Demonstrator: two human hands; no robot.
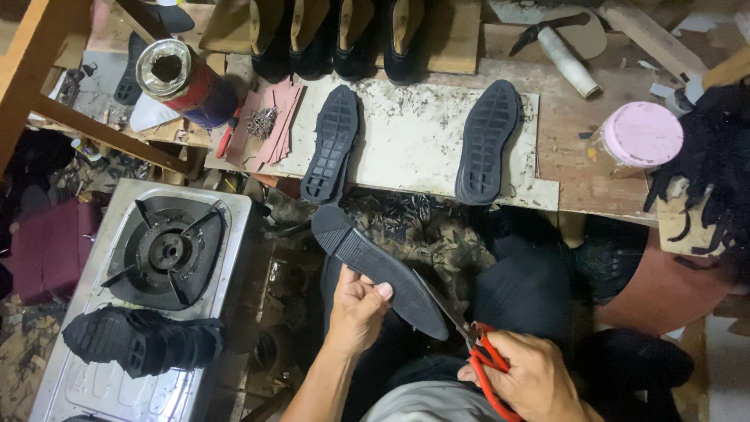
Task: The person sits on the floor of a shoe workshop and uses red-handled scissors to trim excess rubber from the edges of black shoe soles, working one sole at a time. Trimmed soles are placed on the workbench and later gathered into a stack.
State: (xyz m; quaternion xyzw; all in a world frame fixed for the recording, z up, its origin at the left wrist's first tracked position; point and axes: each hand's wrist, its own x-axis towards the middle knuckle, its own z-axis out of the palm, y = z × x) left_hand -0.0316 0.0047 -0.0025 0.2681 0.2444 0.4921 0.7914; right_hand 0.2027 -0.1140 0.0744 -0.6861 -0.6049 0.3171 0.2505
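— While my left hand [355, 306] clamps the black shoe sole [376, 266] from below, thumb on its near edge, where does the cutter sit?

— Just right of that grip. My right hand [525, 373] is closed through the red-handled scissors [478, 350], and the blades meet the sole's lower right tip, apparently biting its edge.

— Which way does the sole run?

— Its long axis slants from that tip up and left to the heel, held in the air above my lap, just short of the workbench's near edge [547, 205]. The left hand holds nearer the middle; the right works the end.

— Room to move?

— Open space over the lap. Two more soles [331, 144] lie flat on the pale board [414, 133] near the bench's front edge, well apart from each other. To the left stands a gas stove [160, 258] with a stack of black soles [141, 340] on its near end. A pink-lidded jar [641, 137] sits toward the bench's right end, a tin can [183, 78] toward its left corner.
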